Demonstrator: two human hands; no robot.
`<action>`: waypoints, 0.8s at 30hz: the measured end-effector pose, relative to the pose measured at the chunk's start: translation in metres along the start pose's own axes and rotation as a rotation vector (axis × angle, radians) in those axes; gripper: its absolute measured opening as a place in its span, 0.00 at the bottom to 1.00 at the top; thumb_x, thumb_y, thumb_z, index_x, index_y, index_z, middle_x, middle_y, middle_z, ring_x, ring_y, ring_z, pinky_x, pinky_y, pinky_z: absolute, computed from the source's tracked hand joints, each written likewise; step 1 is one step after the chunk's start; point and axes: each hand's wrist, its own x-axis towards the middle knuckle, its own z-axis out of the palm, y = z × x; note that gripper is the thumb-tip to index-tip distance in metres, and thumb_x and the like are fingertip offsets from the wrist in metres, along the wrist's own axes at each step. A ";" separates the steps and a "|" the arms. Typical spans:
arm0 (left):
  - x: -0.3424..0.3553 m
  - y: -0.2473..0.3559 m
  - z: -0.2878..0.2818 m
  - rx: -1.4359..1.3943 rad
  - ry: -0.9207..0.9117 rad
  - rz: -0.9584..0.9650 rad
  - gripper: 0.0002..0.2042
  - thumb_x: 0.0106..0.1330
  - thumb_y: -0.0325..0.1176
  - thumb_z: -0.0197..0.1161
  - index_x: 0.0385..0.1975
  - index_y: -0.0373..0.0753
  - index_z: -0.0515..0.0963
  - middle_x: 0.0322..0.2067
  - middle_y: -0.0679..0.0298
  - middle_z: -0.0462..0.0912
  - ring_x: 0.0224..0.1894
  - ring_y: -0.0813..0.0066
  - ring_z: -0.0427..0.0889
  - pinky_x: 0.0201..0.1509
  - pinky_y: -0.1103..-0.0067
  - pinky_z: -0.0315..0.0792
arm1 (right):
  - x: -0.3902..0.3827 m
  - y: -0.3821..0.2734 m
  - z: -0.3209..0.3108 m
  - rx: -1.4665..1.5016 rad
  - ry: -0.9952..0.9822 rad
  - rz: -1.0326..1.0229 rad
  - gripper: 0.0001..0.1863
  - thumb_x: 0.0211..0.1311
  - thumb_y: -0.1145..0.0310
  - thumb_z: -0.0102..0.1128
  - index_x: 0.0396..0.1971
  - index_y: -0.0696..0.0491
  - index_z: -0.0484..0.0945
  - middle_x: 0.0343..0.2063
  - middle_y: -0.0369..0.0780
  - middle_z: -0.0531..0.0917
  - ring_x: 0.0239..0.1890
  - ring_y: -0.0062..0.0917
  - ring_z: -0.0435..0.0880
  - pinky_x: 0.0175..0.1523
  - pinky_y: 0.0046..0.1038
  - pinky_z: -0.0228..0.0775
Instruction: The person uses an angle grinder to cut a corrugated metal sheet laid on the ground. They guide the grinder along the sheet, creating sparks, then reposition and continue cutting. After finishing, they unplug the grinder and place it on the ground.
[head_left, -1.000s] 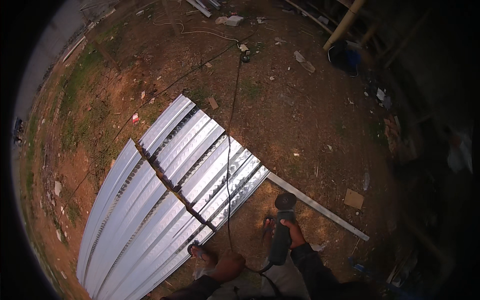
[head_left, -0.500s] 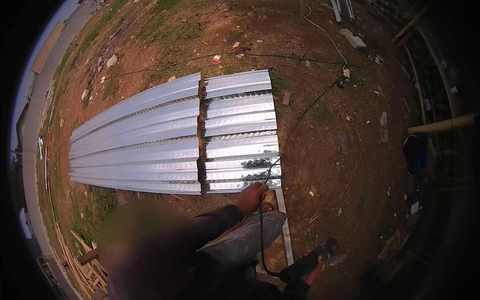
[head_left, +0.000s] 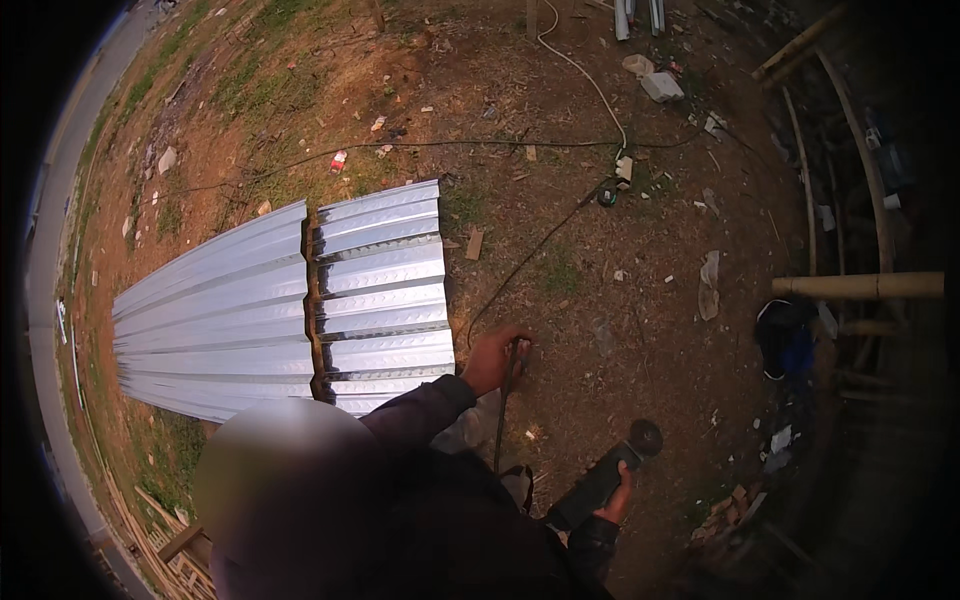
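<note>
My right hand [head_left: 618,494] grips a dark angle grinder [head_left: 590,492] by its body, with the round head [head_left: 645,437] pointing away from me over bare soil. My left hand [head_left: 494,361], out ahead to the left, is closed on the grinder's black cord [head_left: 506,405]. From there the cord runs over the ground to a plug connection. Ribbed metal roofing sheet [head_left: 385,300] lies left of my left hand, separated by a narrow jagged gap from a longer sheet [head_left: 215,310]. A pale blurred patch hides part of the lower left.
A white extension cable [head_left: 592,85] meets the black cord at a socket [head_left: 624,170]. Another dark cord crosses the soil behind the sheets. Bamboo poles [head_left: 860,286] and a dark blue bundle [head_left: 785,340] stand at right; wooden strips [head_left: 150,540] lie at lower left. Litter dots the ground.
My view and body have shifted right, so the sheets now sit farther left. My left hand has moved off the sheet's corner, still holding the cord. The grinder has risen slightly in view.
</note>
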 end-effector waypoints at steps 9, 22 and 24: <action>0.288 0.146 0.037 0.462 -0.091 0.570 0.13 0.61 0.25 0.58 0.46 0.39 0.75 0.40 0.53 0.81 0.42 0.52 0.81 0.46 0.62 0.75 | 0.173 -0.207 0.115 0.276 -0.171 -0.112 0.25 0.62 0.52 0.57 0.51 0.55 0.72 0.34 0.45 0.82 0.33 0.36 0.84 0.39 0.39 0.80; 0.375 -0.166 0.175 1.016 -1.532 -0.485 0.11 0.61 0.32 0.57 0.40 0.39 0.82 0.36 0.49 0.85 0.41 0.50 0.85 0.43 0.62 0.79 | 0.700 -0.316 0.182 -0.105 -0.266 0.152 0.29 0.61 0.52 0.63 0.54 0.57 0.71 0.35 0.47 0.84 0.31 0.32 0.86 0.34 0.37 0.82; 0.393 -0.197 0.203 0.917 -1.573 -0.562 0.14 0.61 0.32 0.57 0.46 0.40 0.79 0.38 0.48 0.84 0.43 0.49 0.85 0.44 0.61 0.79 | 0.778 -0.321 0.194 -0.196 -0.280 0.148 0.29 0.60 0.52 0.64 0.54 0.58 0.70 0.35 0.48 0.84 0.30 0.31 0.86 0.31 0.36 0.82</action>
